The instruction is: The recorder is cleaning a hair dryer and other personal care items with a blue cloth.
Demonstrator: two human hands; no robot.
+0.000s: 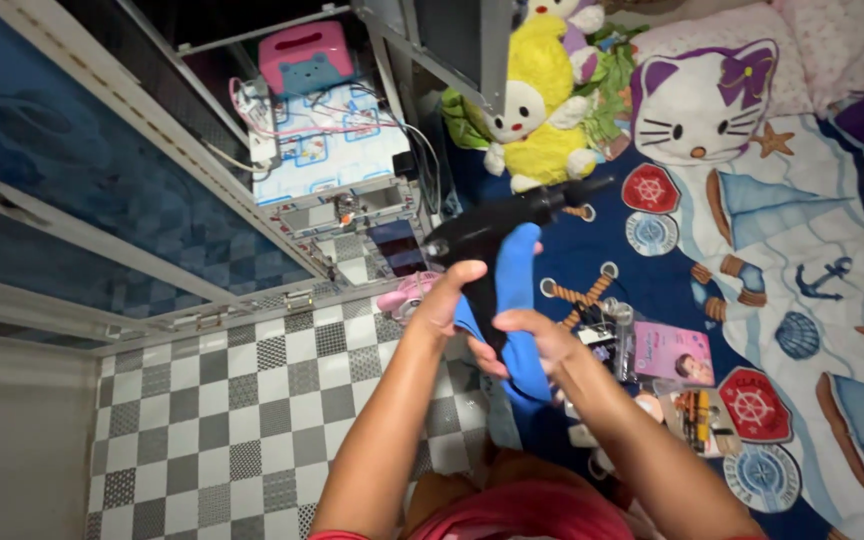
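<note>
Two hands working together: left hand (449,295) is gripping a black hair dryer (497,228), right hand (532,340) is clutching a blue cloth (515,300) wrapped around it.

A small room seen from above. The floor (242,420) is tiled in a grey and white checkerboard pattern. To the left, a dark blue textured wall panel (82,170) is crossed by pale metal frame bars (102,240). At the top, a low shelf holds a pink box with a cat face (307,55) and a white board tangled with cables (327,140). On the right lies a bed covered by a navy nautical sheet (812,290) printed with anchors, sailboats and starfish. A yellow plush toy (542,100) and a white cat-faced pillow (702,100) rest at its head. Light is dim and indoor.
</note>
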